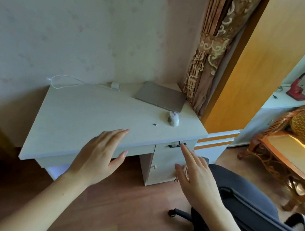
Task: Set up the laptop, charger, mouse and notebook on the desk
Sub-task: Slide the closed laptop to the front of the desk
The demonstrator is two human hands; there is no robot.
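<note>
Charger (115, 85): lying at the desk's (79, 115) back edge, cable looping left.
Left hand (99, 153): hovering open, empty, over the front edge.
Laptop (161, 96): lying closed, back right; mouse (173, 118) just beside it.
Right hand (196, 176): reaching open, empty, near the drawer handle (177, 144).
Notebook: not showing.
Advice: bringing the laptop to centre first, two-handed.

Pale wood-grain desk (88, 109); grey laptop (160, 96); white mouse (173, 118); white charger (115, 85); black chair (252, 211).
</note>
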